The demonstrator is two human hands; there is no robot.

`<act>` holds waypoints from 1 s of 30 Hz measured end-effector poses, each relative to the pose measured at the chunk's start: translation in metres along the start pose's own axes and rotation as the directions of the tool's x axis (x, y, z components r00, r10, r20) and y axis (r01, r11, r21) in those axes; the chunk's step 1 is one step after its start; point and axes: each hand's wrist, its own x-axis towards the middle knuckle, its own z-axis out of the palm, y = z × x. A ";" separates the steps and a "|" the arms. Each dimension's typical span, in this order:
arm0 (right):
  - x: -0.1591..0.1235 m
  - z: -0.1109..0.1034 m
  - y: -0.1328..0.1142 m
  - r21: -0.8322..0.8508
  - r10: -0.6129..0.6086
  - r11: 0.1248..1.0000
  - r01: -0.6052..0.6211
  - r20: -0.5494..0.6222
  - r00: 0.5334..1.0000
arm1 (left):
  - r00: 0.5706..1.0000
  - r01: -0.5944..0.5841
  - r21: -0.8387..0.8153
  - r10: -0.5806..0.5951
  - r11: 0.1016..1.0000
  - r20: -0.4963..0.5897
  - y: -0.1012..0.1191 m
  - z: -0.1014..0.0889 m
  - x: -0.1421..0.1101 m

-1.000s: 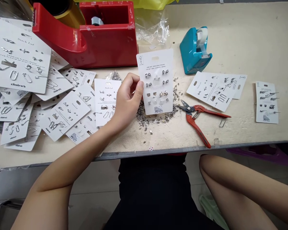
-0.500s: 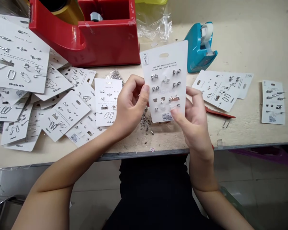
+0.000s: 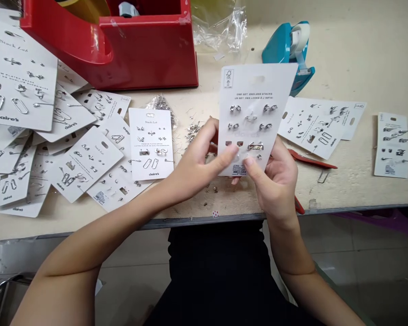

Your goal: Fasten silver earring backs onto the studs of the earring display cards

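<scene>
A white earring card (image 3: 250, 117) is held up over the table, its printed back with rows of silver earring backs facing me. My left hand (image 3: 204, 156) pinches its lower left side, thumb across the front and fingers behind, partly hidden. My right hand (image 3: 275, 181) grips the bottom right corner, thumb on the front near the barcode label. Below and behind the card lie loose silver earring backs (image 3: 192, 131) scattered on the table. Left of my left hand, another earring card (image 3: 151, 145) lies face up.
A pile of earring cards (image 3: 88, 163) spreads over the left. Behind stand a red tape dispenser (image 3: 149, 54) and a smaller teal tape dispenser (image 3: 279, 45). Right of my hands lie red-handled tweezers (image 3: 316, 160), overlapping cards (image 3: 313, 124) and a single card (image 3: 391, 145). The table edge (image 3: 204, 221) is close.
The held card has moved right and tilted further. My left hand has slid toward its lower part, thumb now lower on the front. The whole view has shifted slightly.
</scene>
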 end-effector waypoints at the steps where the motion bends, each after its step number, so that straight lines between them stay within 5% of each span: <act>1: 0.000 0.000 0.000 -0.015 -0.016 1.000 0.016 -0.012 1.000 | 0.998 0.046 -0.057 -0.044 0.997 0.047 0.001 0.002 -0.002; 7: -0.002 0.002 -0.004 -0.047 -0.054 0.997 0.054 -0.015 0.998 | 0.980 0.182 -0.174 -0.165 0.968 0.107 0.003 0.005 -0.007; 20: -0.006 0.003 -0.002 -0.090 -0.125 0.989 0.120 -0.049 0.991 | 0.984 -0.174 0.278 0.161 0.945 0.070 -0.012 0.005 -0.009; 30: -0.009 0.002 -0.003 -0.094 -0.174 0.981 0.167 -0.076 0.982 | 0.986 -0.165 0.263 0.158 0.950 0.050 -0.011 0.009 -0.012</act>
